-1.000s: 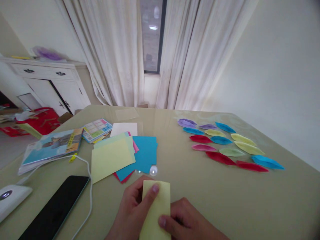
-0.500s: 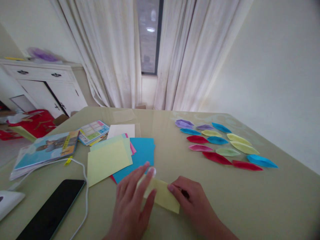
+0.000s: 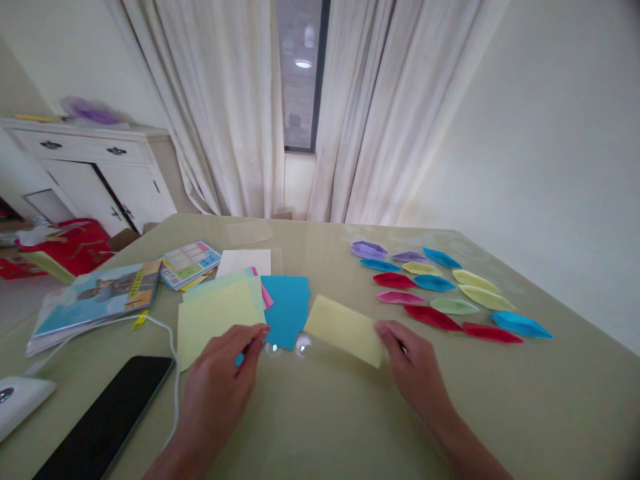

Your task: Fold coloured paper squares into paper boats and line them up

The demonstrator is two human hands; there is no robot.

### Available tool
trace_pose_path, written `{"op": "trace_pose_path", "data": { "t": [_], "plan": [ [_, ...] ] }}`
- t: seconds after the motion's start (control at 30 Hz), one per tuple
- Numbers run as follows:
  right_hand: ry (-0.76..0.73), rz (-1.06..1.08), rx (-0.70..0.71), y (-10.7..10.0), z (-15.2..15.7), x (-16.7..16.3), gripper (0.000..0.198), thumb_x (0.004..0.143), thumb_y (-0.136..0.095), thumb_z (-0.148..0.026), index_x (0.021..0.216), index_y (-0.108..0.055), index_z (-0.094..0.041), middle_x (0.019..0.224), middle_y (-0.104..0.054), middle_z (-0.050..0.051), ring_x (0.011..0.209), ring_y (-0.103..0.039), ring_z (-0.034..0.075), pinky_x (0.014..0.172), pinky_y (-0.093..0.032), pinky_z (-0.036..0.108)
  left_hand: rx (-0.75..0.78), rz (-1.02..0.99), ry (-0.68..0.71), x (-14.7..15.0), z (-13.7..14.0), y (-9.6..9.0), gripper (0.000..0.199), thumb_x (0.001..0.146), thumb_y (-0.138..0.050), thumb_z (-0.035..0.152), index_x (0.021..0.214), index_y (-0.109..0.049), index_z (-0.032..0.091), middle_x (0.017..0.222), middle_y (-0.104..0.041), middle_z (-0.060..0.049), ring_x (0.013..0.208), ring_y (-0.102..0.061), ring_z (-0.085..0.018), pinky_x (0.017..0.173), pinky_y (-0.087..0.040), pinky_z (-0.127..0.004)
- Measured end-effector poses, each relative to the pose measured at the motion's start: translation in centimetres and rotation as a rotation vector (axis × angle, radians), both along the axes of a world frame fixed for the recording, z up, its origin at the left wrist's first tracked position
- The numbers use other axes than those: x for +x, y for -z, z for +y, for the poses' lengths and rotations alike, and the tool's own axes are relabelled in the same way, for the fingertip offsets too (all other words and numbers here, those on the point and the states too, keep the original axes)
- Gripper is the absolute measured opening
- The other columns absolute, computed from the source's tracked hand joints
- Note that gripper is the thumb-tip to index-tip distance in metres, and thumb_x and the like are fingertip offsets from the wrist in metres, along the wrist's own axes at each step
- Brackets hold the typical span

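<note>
A pale yellow oblong piece of paper is tilted above the table, pinched at its right end between the thumb and fingers of my right hand. My left hand is apart from that piece, its thumb and fingertips pressed together near the front of a blue sheet. Whether anything is between those fingertips I cannot make out. Just behind my left hand lies a larger pale yellow sheet, on top of other coloured sheets.
Several folded, pointed paper pieces in various colours lie at the right. At the left are a black phone, a white cable, a booklet and a printed card. Curtains hang behind the table.
My right hand has lifted the yellow paper up and to the right. My left hand has come off the paper, moved left, and gone from spread fingers to a pinch.
</note>
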State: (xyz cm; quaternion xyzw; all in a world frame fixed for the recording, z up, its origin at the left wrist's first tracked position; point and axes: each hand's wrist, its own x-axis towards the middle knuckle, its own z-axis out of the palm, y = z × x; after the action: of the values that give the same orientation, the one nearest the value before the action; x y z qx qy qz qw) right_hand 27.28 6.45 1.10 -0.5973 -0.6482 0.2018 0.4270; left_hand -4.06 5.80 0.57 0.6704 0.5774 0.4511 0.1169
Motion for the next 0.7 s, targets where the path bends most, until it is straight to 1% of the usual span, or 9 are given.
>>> {"op": "trace_pose_path", "data": {
  "t": [0.03,0.1,0.17,0.23,0.27,0.33,0.43,0.57,0.7],
  "plan": [
    [0.074,0.083,-0.036,0.0,0.5,0.4,0.038,0.104,-0.060,-0.049,0.094,-0.078,-0.017,0.080,-0.072,0.006,0.075,-0.064,0.023,0.070,-0.047,0.031,-0.075,-0.088,-0.043,-0.1,0.2,-0.3,0.024,0.099,-0.066,0.044,0.102,-0.081,0.026,0.102,-0.083,-0.004,0.085,-0.075,-0.025,0.075,-0.056,-0.030],
    [0.104,0.288,-0.151,0.2,0.8,0.2,0.048,0.097,-0.066,-0.060,0.088,-0.078,-0.015,0.062,-0.060,0.000,0.060,-0.054,0.019,0.057,-0.041,0.029,-0.216,-0.266,-0.029,0.5,0.0,-0.4,0.032,0.094,-0.070,0.053,0.101,-0.082,0.024,0.094,-0.083,-0.005,0.078,-0.073,-0.024,0.067,-0.056,-0.028],
    [0.043,0.522,-0.247,0.5,0.3,-1.1,0.052,0.089,-0.074,-0.066,0.086,-0.079,-0.015,0.061,-0.059,0.000,0.060,-0.054,0.017,0.057,-0.043,0.027,-0.347,-0.463,0.066,2.3,-0.7,-0.1,0.041,0.091,-0.073,0.059,0.107,-0.082,0.022,0.094,-0.083,-0.007,0.081,-0.075,-0.025,0.066,-0.058,-0.027],
    [-0.100,0.722,-0.379,0.9,-0.9,-3.1,0.052,0.088,-0.076,-0.067,0.091,-0.080,-0.015,0.074,-0.069,0.004,0.068,-0.063,0.019,0.063,-0.051,0.029,-0.431,-0.701,0.184,4.6,-1.9,0.6,0.055,0.085,-0.079,0.062,0.123,-0.079,0.022,0.115,-0.082,-0.011,0.096,-0.076,-0.028,0.076,-0.062,-0.032],
    [-0.176,0.763,-0.439,1.1,-1.6,-4.0,0.052,0.089,-0.075,-0.068,0.090,-0.080,-0.015,0.076,-0.071,0.005,0.070,-0.065,0.019,0.063,-0.052,0.029,-0.472,-0.804,0.235,5.6,-2.4,0.9,0.058,0.082,-0.081,0.064,0.121,-0.079,0.020,0.115,-0.081,-0.013,0.094,-0.076,-0.028,0.076,-0.062,-0.033],
    [-0.308,0.713,-0.518,1.4,-2.9,-5.5,0.055,0.090,-0.073,-0.069,0.083,-0.079,-0.014,0.072,-0.069,0.004,0.064,-0.063,0.017,0.061,-0.051,0.028,-0.600,-0.908,0.252,6.9,-3.3,1.3,0.056,0.081,-0.080,0.068,0.100,-0.082,0.015,0.094,-0.083,-0.013,0.081,-0.076,-0.028,0.073,-0.061,-0.034],
    [-0.414,0.584,-0.568,1.9,-4.0,-6.0,0.059,0.088,-0.073,-0.072,0.079,-0.076,-0.014,0.068,-0.064,0.001,0.062,-0.059,0.014,0.061,-0.046,0.025,-0.631,-0.861,0.179,7.0,-3.9,1.2,0.050,0.080,-0.082,0.064,0.086,-0.080,0.014,0.076,-0.079,-0.010,0.072,-0.074,-0.028,0.064,-0.058,-0.032],
    [-0.400,0.543,-0.498,2.1,-3.7,-5.1,0.060,0.087,-0.074,-0.074,0.074,-0.070,-0.015,0.064,-0.054,-0.003,0.059,-0.045,0.011,0.055,-0.033,0.022,-0.587,-0.711,0.204,6.1,-4.0,0.8,0.038,0.075,-0.085,0.053,0.090,-0.081,0.018,0.088,-0.081,-0.009,0.085,-0.074,-0.030,0.071,-0.059,-0.032],
    [-0.315,0.497,-0.439,1.2,-3.0,-4.6,0.062,0.089,-0.072,-0.073,0.066,-0.062,-0.016,0.058,-0.043,-0.005,0.054,-0.035,0.009,0.050,-0.025,0.023,-0.637,-0.850,0.481,6.8,-4.1,0.9,0.044,0.079,-0.082,0.055,0.104,-0.081,0.018,0.098,-0.081,-0.010,0.090,-0.074,-0.029,0.082,-0.060,-0.035]
  ]
}}
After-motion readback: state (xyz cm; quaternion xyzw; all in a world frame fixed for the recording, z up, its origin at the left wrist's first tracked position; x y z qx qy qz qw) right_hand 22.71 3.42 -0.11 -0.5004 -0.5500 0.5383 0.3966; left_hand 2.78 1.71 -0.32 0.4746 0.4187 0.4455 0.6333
